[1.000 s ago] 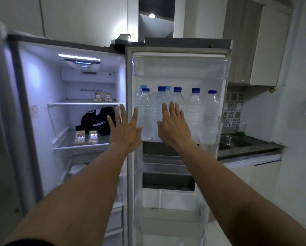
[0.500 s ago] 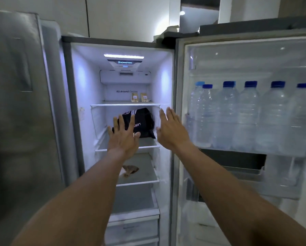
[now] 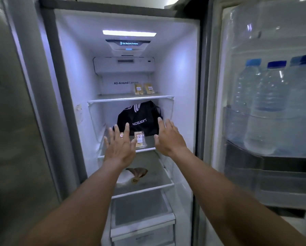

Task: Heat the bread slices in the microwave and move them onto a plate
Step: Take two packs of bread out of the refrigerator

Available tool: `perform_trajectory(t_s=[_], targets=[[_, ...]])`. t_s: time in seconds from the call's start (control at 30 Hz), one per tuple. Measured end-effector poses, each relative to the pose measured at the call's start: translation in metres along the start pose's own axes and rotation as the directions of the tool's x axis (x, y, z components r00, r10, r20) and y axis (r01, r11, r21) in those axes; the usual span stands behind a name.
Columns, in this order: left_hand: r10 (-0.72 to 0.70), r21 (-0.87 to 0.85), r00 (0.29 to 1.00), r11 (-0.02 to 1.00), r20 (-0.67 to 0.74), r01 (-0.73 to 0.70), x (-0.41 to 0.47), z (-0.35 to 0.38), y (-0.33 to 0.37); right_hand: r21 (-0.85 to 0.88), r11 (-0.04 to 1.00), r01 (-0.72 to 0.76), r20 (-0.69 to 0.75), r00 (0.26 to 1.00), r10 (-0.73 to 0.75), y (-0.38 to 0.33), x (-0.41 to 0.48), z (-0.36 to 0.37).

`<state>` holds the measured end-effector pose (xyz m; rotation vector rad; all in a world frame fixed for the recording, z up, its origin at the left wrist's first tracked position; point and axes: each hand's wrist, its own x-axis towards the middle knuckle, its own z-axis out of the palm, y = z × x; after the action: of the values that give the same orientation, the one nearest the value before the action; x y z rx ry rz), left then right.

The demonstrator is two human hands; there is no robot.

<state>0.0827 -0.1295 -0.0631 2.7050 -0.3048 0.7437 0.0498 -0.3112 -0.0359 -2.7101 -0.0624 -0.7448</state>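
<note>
Inside the lit, open refrigerator (image 3: 74,86), on the middle glass shelf (image 3: 147,149), a small clear-wrapped packet of pale bread slices (image 3: 139,139) lies in front of a black cloth bag with white lettering (image 3: 139,119). A second packet (image 3: 121,135) of the same kind shows just left of it, mostly hidden behind your fingers (image 3: 126,129). Your left hand (image 3: 119,150) and right hand (image 3: 169,139) hover side by side at the shelf's front edge, palms facing away, fingers spread wide and straight, holding nothing. The visible packet sits between them, apparently untouched. Two more wrapped packets (image 3: 143,88) stand on the shelf above. Clear plastic water bottles with blue caps (image 3: 269,96) fill the door rack at your right.

The step in hand looks like fetching the bread; heating and plating are not yet begun. Next, you would likely need to lower the fingers onto the packets and close them lightly: soft bread crushes easily.
</note>
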Motion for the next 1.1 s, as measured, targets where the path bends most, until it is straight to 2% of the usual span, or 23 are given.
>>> perform_trajectory(t_s=[0.33, 0.63, 0.87, 1.1], targets=[[-0.107, -0.033, 0.992, 0.994, 0.062, 0.109, 0.08, 0.09, -0.048, 0.018, 0.998, -0.062, 0.105, 0.993, 0.06, 0.012, 0.099, 0.105], [-0.185, 0.019, 0.975, 0.983, 0.121, 0.184, 0.158, 0.158, -0.079, 0.093, 0.986, -0.14, 0.228, 0.967, 0.116, 0.038, 0.192, 0.19], [-0.245, -0.067, 0.954, 0.963, 0.175, 0.26, 0.193, 0.202, -0.094, 0.141, 0.97, -0.196, 0.367, 0.921, 0.133, 0.048, 0.225, 0.249], [-0.294, 0.014, 0.923, 0.954, 0.247, 0.3, 0.223, 0.215, -0.097, 0.132, 0.964, -0.229, 0.372, 0.913, 0.166, 0.055, 0.248, 0.268]])
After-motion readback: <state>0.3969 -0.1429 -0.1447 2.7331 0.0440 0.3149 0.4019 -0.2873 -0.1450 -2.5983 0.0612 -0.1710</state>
